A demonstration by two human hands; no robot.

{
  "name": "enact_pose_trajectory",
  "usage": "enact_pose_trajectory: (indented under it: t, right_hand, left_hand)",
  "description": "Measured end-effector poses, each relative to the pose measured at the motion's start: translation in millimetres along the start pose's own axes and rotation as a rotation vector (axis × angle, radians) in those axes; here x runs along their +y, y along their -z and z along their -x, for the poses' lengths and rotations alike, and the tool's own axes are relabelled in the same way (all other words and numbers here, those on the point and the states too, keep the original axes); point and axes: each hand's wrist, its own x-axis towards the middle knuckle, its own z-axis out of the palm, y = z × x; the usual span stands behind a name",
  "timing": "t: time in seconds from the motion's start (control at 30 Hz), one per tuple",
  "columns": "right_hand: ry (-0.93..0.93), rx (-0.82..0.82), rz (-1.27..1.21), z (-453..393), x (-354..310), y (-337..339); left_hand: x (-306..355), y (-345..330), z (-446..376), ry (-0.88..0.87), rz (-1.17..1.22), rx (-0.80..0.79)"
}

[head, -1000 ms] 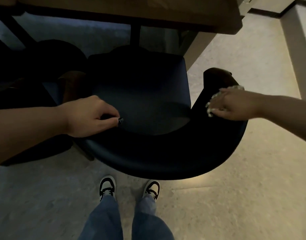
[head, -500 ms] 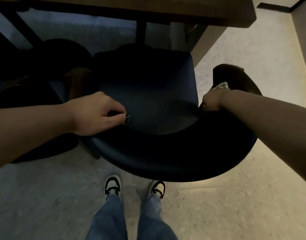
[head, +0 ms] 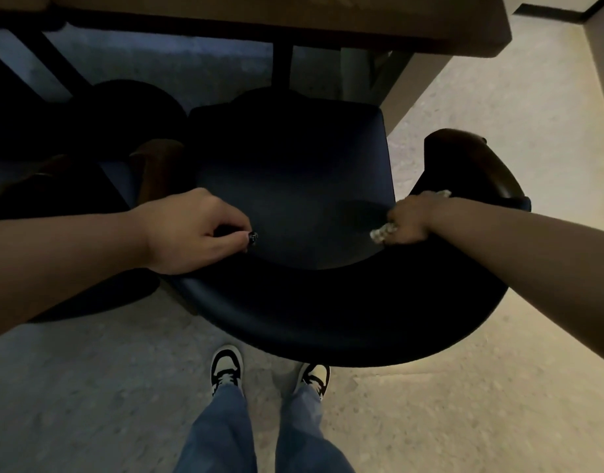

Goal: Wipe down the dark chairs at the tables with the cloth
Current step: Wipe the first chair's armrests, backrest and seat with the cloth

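One dark chair (head: 293, 186) fills the middle of the view, its blue seat tucked partly under the counter (head: 293, 15) and its curved backrest sweeping round toward the person. Right hand (head: 408, 218) is down at the inner edge of that backrest on the right side, where it meets the seat, fingers curled tight around the cloth (head: 382, 233). Pale, patterned bits of cloth poke out below the fingers and again just above the knuckles. Left hand (head: 194, 232) sits on the opposite side, clamped on the backrest's rim with fingers curled over the edge and the thumb, dark-painted nail showing, pressed toward the seat. Both forearms reach in from the sides of the view, bare.

Out beyond the right hand, the brown wooden armrest (head: 478, 158) curves away, glossy on top. A matching brown armrest (head: 153, 169) shows at the seat's left side, in shadow. Further left, a second dark chair (head: 54, 186) sits just beside this one, very hard to make out in the gloom. A dark counter leg (head: 281, 66) drops behind the seat.

Down below, two black-and-white sneakers (head: 227, 368) stand on the speckled floor (head: 464, 404) right behind the backrest, blue jeans (head: 222, 431) above them.
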Motion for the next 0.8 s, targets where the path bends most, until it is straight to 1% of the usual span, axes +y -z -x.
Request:
enact_pose_trajectory:
  t: [0.07,0.1,0.17,0.27,0.43,0.57,0.7,0.73,0.8]
  right_hand:
    - [-0.089,-0.013,0.005,2,3,3]
    - [-0.099,-0.007,-0.022,2,1,3]
    - [-0.065,0.008,-0.078,0,-9,2]
    - [-0.001,-0.032,-0.189,0,-34,0]
    - [0.100,-0.076,-0.396,-4,-104,-1]
    - [0.149,-0.035,-0.723,-14,-162,17]
    - [0.251,0.001,-1.217,-8,-199,44]
    - [0.289,0.013,-1.302,-4,-203,50]
    - [0.348,0.072,-1.313,6,-205,58]
  left_hand:
    - [1,0,0,0.006,0.008,0.000]
    - [1,1,0,0.010,0.007,-0.004]
    - [1,2,0,0.015,0.009,-0.010]
    - [0,2,1,0.021,0.005,-0.007]
    - [-2,-1,2,0.020,-0.006,0.044]
    - [-7,-3,1,0.016,-0.023,0.060]
    - [-6,-3,-1,0.016,-0.049,0.072]
    - [-6,-3,-1,0.008,-0.044,0.076]
    - [-7,-3,0,-0.013,-0.033,0.081]
